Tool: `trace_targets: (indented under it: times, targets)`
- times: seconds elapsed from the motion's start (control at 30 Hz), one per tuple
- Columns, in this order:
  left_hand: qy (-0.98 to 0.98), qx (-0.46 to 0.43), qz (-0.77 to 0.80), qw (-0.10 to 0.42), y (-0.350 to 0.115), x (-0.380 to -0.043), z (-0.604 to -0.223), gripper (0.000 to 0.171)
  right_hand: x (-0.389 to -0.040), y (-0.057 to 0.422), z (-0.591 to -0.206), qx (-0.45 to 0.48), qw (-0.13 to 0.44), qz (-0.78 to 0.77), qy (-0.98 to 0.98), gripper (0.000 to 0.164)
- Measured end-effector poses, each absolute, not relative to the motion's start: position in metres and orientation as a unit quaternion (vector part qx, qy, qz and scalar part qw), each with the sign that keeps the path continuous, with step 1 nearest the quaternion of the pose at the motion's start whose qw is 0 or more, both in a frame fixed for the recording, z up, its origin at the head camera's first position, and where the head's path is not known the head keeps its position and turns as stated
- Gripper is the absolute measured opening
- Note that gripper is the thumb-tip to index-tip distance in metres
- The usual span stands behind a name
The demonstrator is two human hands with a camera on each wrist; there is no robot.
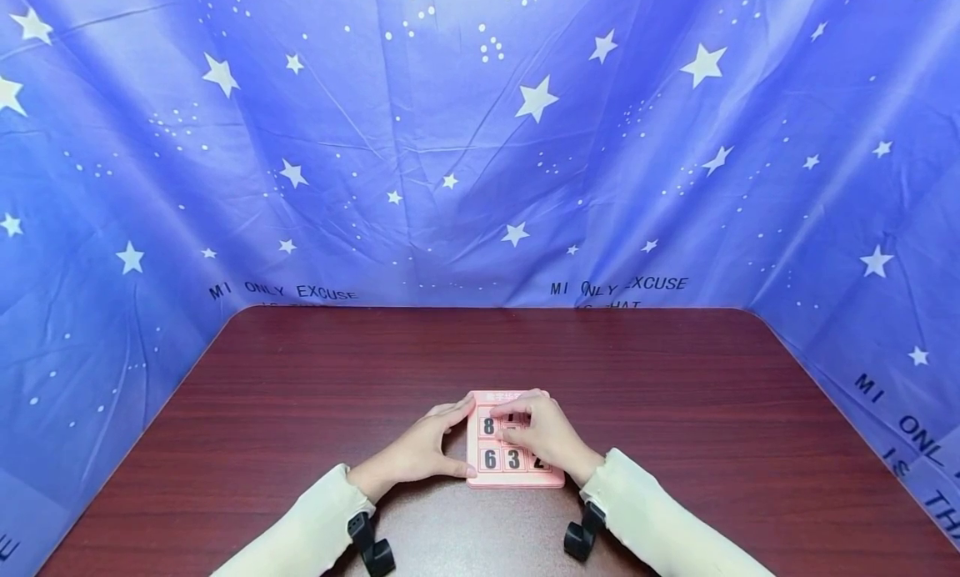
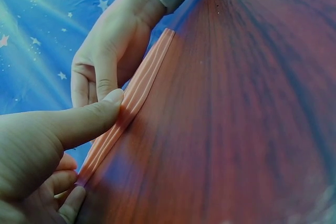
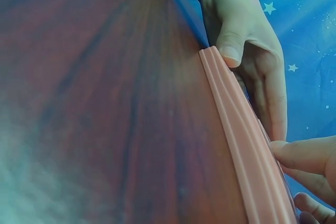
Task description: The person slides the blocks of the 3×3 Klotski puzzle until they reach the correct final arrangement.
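Observation:
A pink number slide puzzle (image 1: 517,479) lies flat on the table, with black digits on square tiles; 8, 6, 3 and part of a 2 show in the head view. My left hand (image 1: 416,450) holds its left side, thumb at the near corner and fingers at the far corner. Over the tiles is my right hand (image 1: 551,435), its index finger and thumb reaching down beside the 8. That hand hides the right-hand tiles. The left wrist view shows the puzzle's ridged pink edge (image 2: 142,88) with the left thumb (image 2: 92,121) against it.
The dark red wooden table (image 1: 300,377) spreads around the puzzle on all sides. A blue curtain (image 1: 450,143) with white stars and printed words hangs behind it and along both sides. Black straps with cameras (image 1: 371,544) sit at both wrists.

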State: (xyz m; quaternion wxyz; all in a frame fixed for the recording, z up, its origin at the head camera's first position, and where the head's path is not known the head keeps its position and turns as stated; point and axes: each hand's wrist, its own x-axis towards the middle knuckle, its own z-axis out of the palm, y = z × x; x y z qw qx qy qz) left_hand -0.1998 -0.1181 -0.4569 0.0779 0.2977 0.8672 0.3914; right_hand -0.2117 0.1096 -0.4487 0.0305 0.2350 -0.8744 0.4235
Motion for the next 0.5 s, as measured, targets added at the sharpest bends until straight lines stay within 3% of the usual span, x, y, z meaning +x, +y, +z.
trace_targets:
  times: [0.5]
  targets:
    - [0.863, 0.297, 0.4, 0.083, -0.1196, -0.1988, -0.455, 0.096, -0.2184, 0.1045, -0.4467, 0.195, 0.036, 0.422, -0.884, 0.024]
